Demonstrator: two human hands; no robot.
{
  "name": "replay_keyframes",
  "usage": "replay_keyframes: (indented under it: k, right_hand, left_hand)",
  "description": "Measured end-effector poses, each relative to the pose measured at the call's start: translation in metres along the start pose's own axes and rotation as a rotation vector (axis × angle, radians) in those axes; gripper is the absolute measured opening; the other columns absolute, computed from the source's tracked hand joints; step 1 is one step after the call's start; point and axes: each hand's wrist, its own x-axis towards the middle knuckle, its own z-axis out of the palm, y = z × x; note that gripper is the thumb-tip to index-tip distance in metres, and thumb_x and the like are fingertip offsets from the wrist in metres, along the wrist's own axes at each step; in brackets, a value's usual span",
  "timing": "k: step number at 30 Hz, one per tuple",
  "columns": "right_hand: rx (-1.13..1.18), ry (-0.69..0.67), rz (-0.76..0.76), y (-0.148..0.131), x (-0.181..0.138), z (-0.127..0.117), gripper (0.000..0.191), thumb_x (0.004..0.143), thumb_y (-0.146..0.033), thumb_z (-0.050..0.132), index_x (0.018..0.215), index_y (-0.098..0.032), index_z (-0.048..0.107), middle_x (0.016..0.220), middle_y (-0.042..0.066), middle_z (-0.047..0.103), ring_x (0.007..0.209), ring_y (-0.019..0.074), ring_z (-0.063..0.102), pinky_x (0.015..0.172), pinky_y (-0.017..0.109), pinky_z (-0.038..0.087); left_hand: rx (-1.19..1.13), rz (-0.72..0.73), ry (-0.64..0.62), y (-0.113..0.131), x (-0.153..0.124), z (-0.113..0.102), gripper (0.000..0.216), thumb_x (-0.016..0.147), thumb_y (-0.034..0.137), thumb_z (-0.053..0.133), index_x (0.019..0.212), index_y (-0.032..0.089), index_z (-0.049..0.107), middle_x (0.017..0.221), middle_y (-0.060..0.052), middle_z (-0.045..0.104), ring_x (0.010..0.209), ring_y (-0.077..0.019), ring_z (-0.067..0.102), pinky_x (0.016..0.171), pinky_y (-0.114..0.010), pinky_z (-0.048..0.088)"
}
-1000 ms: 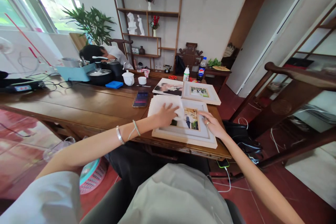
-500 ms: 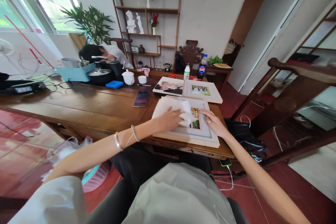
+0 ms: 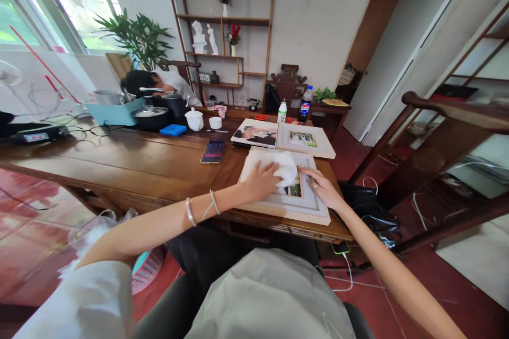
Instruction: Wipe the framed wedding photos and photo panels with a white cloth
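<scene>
A white picture frame [image 3: 314, 209] lies flat near the table's front right corner, a small photo [image 3: 295, 189] set in its middle. My left hand [image 3: 260, 181] rests palm down with fingers spread on a fluffy white cloth [image 3: 287, 164], pressing it against the frame's left side. Part of the photo is hidden beneath the cloth and hand. On the right side of the same frame, my right hand [image 3: 323, 189] touches the surface beside the photo, its fingers stretched out and a ring on one of them.
Behind lie a second frame [image 3: 326, 144] and a large photo print [image 3: 254, 132]. A phone [image 3: 213, 151] rests to their left. Farther back stand a white lidded pot [image 3: 194, 118], a cup [image 3: 215, 123], a small bottle [image 3: 282, 113] and a cola bottle [image 3: 305, 104]. A person leans over the table's far side.
My left hand has slid a little to the right with the cloth, now covering more of the photo. My right hand stays at nearly the same place on the frame.
</scene>
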Motion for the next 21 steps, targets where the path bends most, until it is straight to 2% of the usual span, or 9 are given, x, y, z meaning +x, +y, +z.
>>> replay_keyframes:
  k: [4, 6, 9, 11, 14, 17, 21]
  right_hand:
    - [-0.002, -0.014, 0.018, -0.002, 0.000, -0.001, 0.054, 0.073, -0.009, 0.043, 0.121, -0.025, 0.061, 0.129, 0.006, 0.059, 0.126, 0.0242, 0.047, 0.110, 0.050, 0.031]
    - [0.001, -0.017, 0.033, -0.003, 0.000, -0.001, 0.052, 0.074, -0.010, 0.043, 0.121, -0.026, 0.061, 0.130, 0.006, 0.058, 0.126, 0.0242, 0.047, 0.110, 0.050, 0.031]
    - [0.008, -0.022, 0.035, -0.003, 0.000, -0.002, 0.051, 0.075, -0.011, 0.044, 0.120, -0.025, 0.061, 0.130, 0.006, 0.058, 0.126, 0.0248, 0.047, 0.110, 0.050, 0.031]
    - [0.011, -0.022, 0.029, -0.003, 0.000, -0.002, 0.052, 0.074, -0.010, 0.044, 0.121, -0.025, 0.061, 0.130, 0.006, 0.058, 0.126, 0.0247, 0.047, 0.110, 0.050, 0.032]
    - [0.008, -0.009, 0.046, -0.005, 0.000, -0.001, 0.051, 0.075, -0.010, 0.044, 0.120, -0.026, 0.062, 0.129, 0.005, 0.059, 0.126, 0.0239, 0.047, 0.110, 0.049, 0.031]
    - [0.004, 0.003, 0.080, -0.007, 0.000, 0.000, 0.048, 0.077, -0.012, 0.044, 0.119, -0.027, 0.062, 0.129, 0.005, 0.059, 0.126, 0.0240, 0.048, 0.110, 0.050, 0.031]
    - [0.014, 0.004, 0.087, -0.008, 0.000, 0.000, 0.047, 0.078, -0.013, 0.044, 0.119, -0.027, 0.063, 0.129, 0.004, 0.058, 0.126, 0.0244, 0.047, 0.110, 0.050, 0.031]
  left_hand:
    - [0.051, -0.091, 0.019, -0.026, 0.038, 0.015, 0.034, 0.090, 0.023, 0.049, 0.123, 0.017, 0.057, 0.152, -0.016, 0.026, 0.139, -0.0354, 0.025, 0.107, -0.062, 0.023]
    - [0.072, -0.058, 0.015, -0.038, 0.052, 0.017, 0.035, 0.089, 0.018, 0.048, 0.122, 0.015, 0.058, 0.153, -0.016, 0.024, 0.140, -0.0350, 0.023, 0.108, -0.060, 0.023]
    - [0.080, 0.032, -0.034, -0.047, 0.058, 0.015, 0.035, 0.089, 0.014, 0.044, 0.121, 0.014, 0.057, 0.151, -0.015, 0.028, 0.139, -0.0321, 0.026, 0.108, -0.055, 0.027]
    - [0.080, 0.070, -0.070, -0.043, 0.051, 0.011, 0.036, 0.088, 0.013, 0.043, 0.121, 0.016, 0.057, 0.149, -0.014, 0.034, 0.136, -0.0305, 0.032, 0.106, -0.053, 0.031]
    - [0.096, 0.075, -0.125, -0.025, 0.027, -0.002, 0.036, 0.085, 0.012, 0.047, 0.120, 0.016, 0.058, 0.141, -0.015, 0.044, 0.127, -0.0311, 0.043, 0.100, -0.049, 0.038]
    - [0.083, 0.073, -0.185, -0.003, -0.005, -0.026, 0.032, 0.085, 0.013, 0.048, 0.114, 0.014, 0.062, 0.125, -0.017, 0.057, 0.112, -0.0300, 0.056, 0.091, -0.042, 0.044]
    - [-0.052, 0.223, -0.242, 0.021, -0.041, -0.062, 0.026, 0.087, 0.015, 0.047, 0.107, 0.014, 0.064, 0.103, -0.012, 0.067, 0.094, -0.0235, 0.064, 0.082, -0.033, 0.048]
